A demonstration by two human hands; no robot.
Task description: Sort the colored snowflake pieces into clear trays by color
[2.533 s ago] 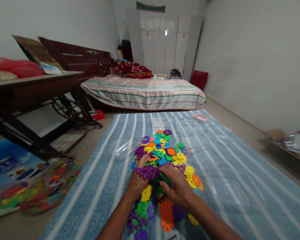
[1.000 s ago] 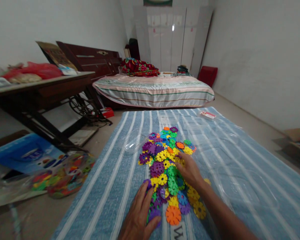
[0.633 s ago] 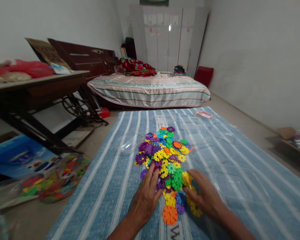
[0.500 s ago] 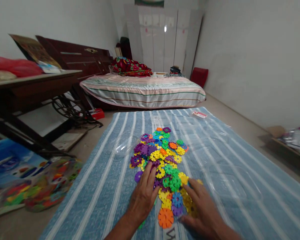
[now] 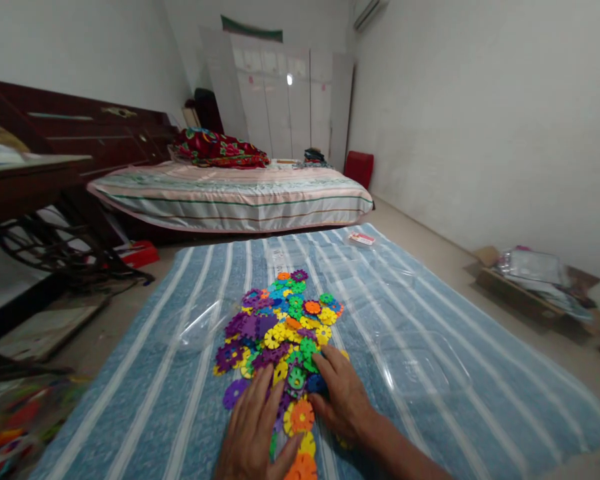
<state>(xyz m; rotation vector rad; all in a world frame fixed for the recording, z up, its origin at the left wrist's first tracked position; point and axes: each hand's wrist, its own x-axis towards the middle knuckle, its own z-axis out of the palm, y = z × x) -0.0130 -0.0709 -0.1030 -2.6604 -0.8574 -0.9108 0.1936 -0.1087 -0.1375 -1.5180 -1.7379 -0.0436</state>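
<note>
A heap of notched plastic discs (image 5: 280, 333) in purple, yellow, green, orange and blue lies on the striped cloth. My left hand (image 5: 255, 427) rests at the near left of the heap, fingers stretched forward and thumb apart, beside a purple disc (image 5: 236, 394). On the right edge of the pile, my right hand (image 5: 344, 393) has its fingertips touching green discs. Its thumb is spread from the fingers, with a dark blue disc (image 5: 316, 383) showing between them. Orange discs (image 5: 302, 415) lie between the two hands.
Clear plastic trays (image 5: 425, 363) lie on the cloth (image 5: 150, 393) right of the pile, and another clear shell (image 5: 200, 323) lies left. A small red-and-white card (image 5: 361, 239) is near the far edge. Beyond stand a bed (image 5: 240, 200) and a cardboard box (image 5: 520, 290).
The view has turned to the right. My right hand has moved inward and forward over the heap, baring orange and yellow discs nearer me. My left hand has drawn back slightly.
</note>
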